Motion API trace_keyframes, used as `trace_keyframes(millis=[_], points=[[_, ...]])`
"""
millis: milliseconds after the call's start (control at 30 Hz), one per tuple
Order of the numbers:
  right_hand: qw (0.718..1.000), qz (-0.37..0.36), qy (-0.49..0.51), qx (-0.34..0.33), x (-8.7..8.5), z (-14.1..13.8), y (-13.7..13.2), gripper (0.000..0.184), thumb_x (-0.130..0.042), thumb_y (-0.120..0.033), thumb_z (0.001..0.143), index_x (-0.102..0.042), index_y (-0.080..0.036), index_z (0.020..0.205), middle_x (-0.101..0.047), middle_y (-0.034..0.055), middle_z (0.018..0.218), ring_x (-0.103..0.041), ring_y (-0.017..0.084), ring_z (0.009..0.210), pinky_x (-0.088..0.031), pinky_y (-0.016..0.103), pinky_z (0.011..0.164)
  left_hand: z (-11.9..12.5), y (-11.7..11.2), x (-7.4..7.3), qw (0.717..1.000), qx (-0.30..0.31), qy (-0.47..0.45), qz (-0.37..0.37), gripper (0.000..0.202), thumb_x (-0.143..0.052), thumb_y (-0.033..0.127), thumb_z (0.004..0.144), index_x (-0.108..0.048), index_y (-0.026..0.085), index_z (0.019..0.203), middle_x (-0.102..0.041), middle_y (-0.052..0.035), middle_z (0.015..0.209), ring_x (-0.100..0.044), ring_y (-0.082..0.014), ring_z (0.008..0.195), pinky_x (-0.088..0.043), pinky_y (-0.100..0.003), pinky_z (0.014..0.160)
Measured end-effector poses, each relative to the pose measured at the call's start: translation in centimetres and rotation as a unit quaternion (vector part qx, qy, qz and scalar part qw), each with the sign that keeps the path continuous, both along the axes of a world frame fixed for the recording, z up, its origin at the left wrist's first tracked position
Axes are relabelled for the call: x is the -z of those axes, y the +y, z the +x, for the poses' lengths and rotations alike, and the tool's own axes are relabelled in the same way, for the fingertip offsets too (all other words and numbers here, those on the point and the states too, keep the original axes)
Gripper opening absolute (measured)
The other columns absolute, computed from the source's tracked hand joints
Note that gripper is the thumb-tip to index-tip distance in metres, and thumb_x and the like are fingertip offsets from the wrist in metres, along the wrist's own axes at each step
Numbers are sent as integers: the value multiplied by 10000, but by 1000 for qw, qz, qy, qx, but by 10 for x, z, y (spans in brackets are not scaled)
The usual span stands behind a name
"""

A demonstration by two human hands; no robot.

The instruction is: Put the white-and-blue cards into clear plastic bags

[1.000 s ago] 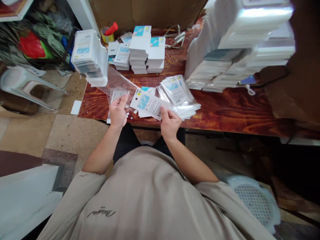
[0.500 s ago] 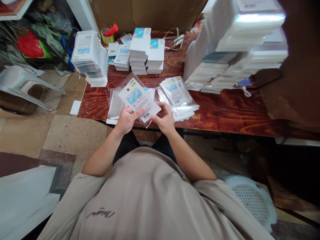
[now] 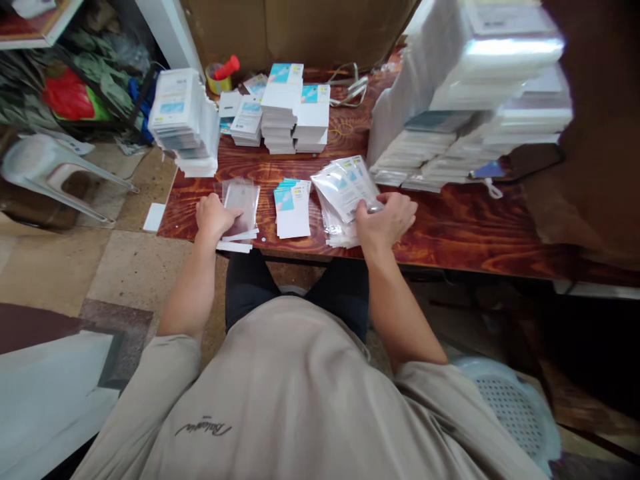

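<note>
My left hand [image 3: 216,217] rests at the left edge of a small pile of clear plastic bags [image 3: 243,203], its thumb on them and apart from the curled fingers. My right hand [image 3: 385,221] has its thumb and fingers around the near right corner of a bagged card [image 3: 345,190], which lies on a fanned pile of bagged cards [image 3: 340,233]. Between the hands sits a small stack of printed cards [image 3: 293,217], white with blue and yellow print.
Taller stacks of cards [image 3: 280,110] stand at the back beside a yellow tape roll [image 3: 219,81]. A pile of packed cards [image 3: 183,120] is at the left corner. High stacks of bagged cards [image 3: 450,113] rise at right. A white stool [image 3: 55,170] is on the floor.
The bagged card that both hands held in the middle is now on the right pile. My hands have parted, the left onto the plastic bags, the right to the bagged cards.
</note>
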State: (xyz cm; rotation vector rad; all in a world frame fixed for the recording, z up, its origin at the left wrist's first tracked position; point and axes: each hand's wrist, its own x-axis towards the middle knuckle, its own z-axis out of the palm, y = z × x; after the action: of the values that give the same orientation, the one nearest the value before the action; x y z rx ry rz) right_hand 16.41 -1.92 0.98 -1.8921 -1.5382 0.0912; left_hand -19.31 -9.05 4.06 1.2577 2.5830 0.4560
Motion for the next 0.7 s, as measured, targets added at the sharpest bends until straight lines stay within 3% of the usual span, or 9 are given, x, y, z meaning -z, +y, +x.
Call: trace_keyframes(millis=[67,133,233,300,400,500,567,633,700], points=[[997,32,-32,-65,1,-12,-9,284,-648,-307,908,-677,-130,1128,-662,226,1234,-556,393,1252,-423,593,1077,-10,5,6,1000,2,-26,-7,645,-931,426,684,-659,112,1179,-704,-254,1249,-671,-394,1167,-496,-476,1018],[971,47,-50,-229,-1,-28,-21,284,-606,-329,970,-699,-146,1166,-691,196,1241,-586,348,1224,-436,526,1078,-18,8,10,999,2,-50,-6,514,-931,405,684,-697,140,1057,-758,-188,1089,-719,-341,1007,-524,-424,916],[870,5,-131,-476,-10,-53,-34,385,-700,-388,954,-703,-149,1257,-698,166,1332,-578,341,1270,-436,484,1085,-24,8,10,999,16,-46,10,268,-874,350,748,-743,162,887,-779,-138,934,-734,-311,896,-526,-393,851],[809,-39,-212,-547,-18,-64,-37,384,-730,-357,941,-711,-110,1235,-690,179,1349,-577,353,1270,-448,466,1063,-24,5,7,999,29,-18,40,187,-799,330,823,-788,163,906,-795,-154,968,-742,-328,950,-525,-409,892],[766,-82,-296,-565,-31,-71,-39,249,-570,-225,1022,-725,-64,1132,-714,206,1229,-619,332,1190,-487,409,962,-20,-4,5,994,37,16,98,275,-652,325,951,-812,146,1085,-792,-198,1118,-730,-356,1105,-499,-454,1012],[754,-88,-329,-562,-36,-72,-39,294,-453,-92,1016,-717,-42,1136,-729,214,1173,-661,322,1140,-497,387,877,-16,-13,10,986,26,23,166,339,-547,291,1017,-767,126,1216,-760,-227,1223,-705,-361,1197,-462,-488,1096],[760,-86,-319,-559,-35,-70,-37,293,-451,-75,1005,-729,-54,1094,-753,196,1117,-700,310,1074,-502,379,838,-12,-15,15,974,1,-15,228,289,-551,274,1015,-766,133,1147,-776,-207,1136,-734,-334,1121,-495,-476,1068],[794,-74,-265,-541,-31,-66,-36,285,-466,-120,1019,-748,-92,1048,-780,165,1059,-731,287,999,-508,363,799,-7,-15,19,944,-44,-124,304,180,-610,260,977,-752,152,1008,-781,-145,962,-767,-278,933,-572,-426,942],[858,-26,-143,-493,-28,-62,-38,283,-495,-203,1034,-770,-138,1022,-802,129,1009,-746,256,939,-520,339,777,0,-12,20,881,-87,-272,376,71,-678,238,921,-701,171,922,-753,-80,837,-757,-222,768,-610,-367,792]])
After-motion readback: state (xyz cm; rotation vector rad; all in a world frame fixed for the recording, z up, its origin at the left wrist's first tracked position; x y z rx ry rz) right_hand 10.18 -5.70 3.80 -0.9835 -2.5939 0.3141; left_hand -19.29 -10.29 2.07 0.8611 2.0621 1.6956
